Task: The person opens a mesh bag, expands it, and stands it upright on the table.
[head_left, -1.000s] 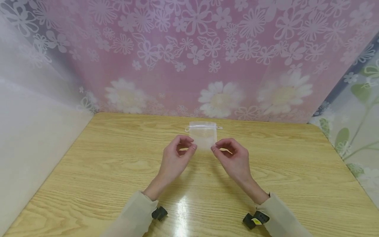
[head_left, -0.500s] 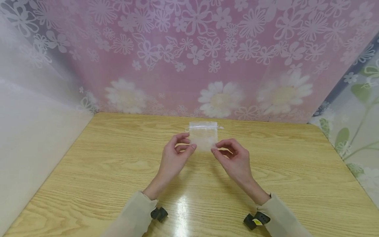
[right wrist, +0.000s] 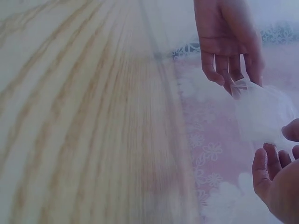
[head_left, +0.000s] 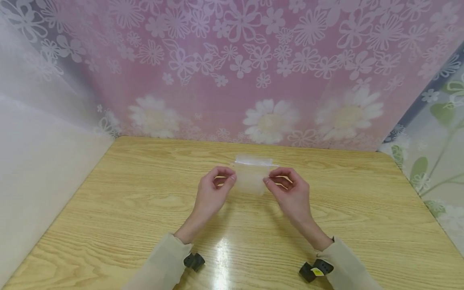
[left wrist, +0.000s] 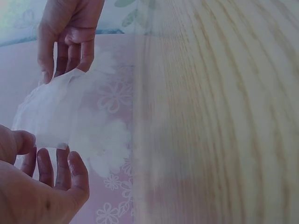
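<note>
A small sheer white drawstring pouch (head_left: 251, 177) hangs between both hands above the table, its cord running across near the top edge. My left hand (head_left: 214, 189) pinches the pouch's left side between thumb and fingers. On the opposite side, my right hand (head_left: 291, 193) pinches the right edge the same way. In the left wrist view the pouch (left wrist: 53, 109) looks stretched between the two hands, its lower corners showing. From the right wrist, the pouch (right wrist: 261, 112) appears as a pale see-through cloth. Whether anything is inside cannot be told.
A wood-grain table (head_left: 127, 209) lies under the hands. Behind it hangs a pink flowered curtain (head_left: 203, 92), with a whitish sheet (head_left: 47, 161) on the left and a leaf-patterned one (head_left: 431, 161) on the right. Dark wrist devices (head_left: 193, 262) sit at the cuffs.
The pouch has come lower and slightly right, and its upper part has tilted. My right hand has shifted a little right; both hands now pinch higher along the pouch's sides.
</note>
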`<state>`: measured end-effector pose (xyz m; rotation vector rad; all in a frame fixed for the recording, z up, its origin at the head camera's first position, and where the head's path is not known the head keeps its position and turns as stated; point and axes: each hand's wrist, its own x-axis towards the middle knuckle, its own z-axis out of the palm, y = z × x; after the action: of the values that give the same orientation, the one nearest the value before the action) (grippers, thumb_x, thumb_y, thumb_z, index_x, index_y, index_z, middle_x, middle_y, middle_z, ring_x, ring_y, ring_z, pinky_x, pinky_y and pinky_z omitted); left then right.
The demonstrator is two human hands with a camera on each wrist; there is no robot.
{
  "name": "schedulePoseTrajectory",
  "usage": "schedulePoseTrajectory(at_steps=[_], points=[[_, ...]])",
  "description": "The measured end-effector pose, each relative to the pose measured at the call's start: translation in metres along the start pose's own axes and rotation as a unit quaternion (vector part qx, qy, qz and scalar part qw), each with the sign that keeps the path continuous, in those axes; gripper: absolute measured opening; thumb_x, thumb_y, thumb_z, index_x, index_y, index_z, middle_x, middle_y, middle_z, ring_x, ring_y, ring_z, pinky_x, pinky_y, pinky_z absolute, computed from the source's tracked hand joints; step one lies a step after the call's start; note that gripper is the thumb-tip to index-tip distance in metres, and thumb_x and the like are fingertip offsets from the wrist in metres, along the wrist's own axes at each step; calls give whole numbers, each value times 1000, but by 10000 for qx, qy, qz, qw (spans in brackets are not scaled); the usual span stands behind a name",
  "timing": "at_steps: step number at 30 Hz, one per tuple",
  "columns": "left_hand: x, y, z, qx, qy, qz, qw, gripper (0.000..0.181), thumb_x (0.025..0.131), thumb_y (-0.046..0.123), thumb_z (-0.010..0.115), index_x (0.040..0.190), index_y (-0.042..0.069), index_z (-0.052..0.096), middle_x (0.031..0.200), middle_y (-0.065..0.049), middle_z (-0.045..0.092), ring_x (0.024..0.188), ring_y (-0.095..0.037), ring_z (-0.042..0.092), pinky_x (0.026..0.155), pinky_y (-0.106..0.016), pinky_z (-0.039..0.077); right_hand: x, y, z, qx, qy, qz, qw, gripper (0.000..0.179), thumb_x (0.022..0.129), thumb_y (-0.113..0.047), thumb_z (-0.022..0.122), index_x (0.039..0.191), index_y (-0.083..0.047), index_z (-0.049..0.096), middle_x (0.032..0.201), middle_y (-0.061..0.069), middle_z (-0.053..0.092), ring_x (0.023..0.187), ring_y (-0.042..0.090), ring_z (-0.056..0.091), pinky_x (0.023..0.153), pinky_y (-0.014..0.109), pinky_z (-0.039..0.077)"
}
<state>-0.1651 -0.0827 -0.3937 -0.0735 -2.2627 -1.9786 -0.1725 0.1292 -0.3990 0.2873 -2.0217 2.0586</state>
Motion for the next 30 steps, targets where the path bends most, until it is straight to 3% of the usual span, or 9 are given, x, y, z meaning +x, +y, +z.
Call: schedulePoseTrajectory(at_steps=[5,11,15,20,26,30], points=[[-1,-3,-3,62,-206,-29,9998,10,97,15,71,107,12,71,112,-6,71,106,-22,71,87,-33,61,1,-2,-4,460,12,561,9974,26,87,13,72,107,9,56,93,-3,72,86,9,75,79,26,63],[-2,-7,-7,273,-428,45,9987,10,97,18,72,107,16,72,111,-3,72,108,-22,69,89,-36,59,3,-5,-9,613,-192,1165,9911,29,91,6,72,110,-7,54,90,-9,74,84,7,74,78,30,64],[-2,-9,-10,378,-529,112,9978,10,97,20,72,107,17,72,109,-3,71,104,-21,68,86,-33,57,2,-3,-13,449,-336,1056,9928,22,91,6,71,107,-7,65,91,-10,75,85,5,74,77,26,63],[-3,-10,-14,472,-723,112,9962,11,98,19,71,108,17,73,108,-3,71,99,-19,68,85,-28,57,1,0,-17,-41,-484,833,9953,9,92,5,71,101,4,70,90,-12,76,87,2,73,76,19,60],[-4,-10,-14,656,-870,100,9940,10,97,18,72,106,15,74,106,-2,73,97,-15,70,83,-26,58,0,3,-20,-854,-748,639,9915,19,93,-7,74,104,8,71,89,-14,74,86,5,73,75,22,61],[-4,-12,-13,863,-920,37,9920,8,96,19,73,104,17,74,104,0,74,96,-16,70,81,-27,58,-1,4,-20,-1131,-838,596,9882,19,92,-10,77,103,5,74,91,-5,74,84,6,72,73,23,61]])
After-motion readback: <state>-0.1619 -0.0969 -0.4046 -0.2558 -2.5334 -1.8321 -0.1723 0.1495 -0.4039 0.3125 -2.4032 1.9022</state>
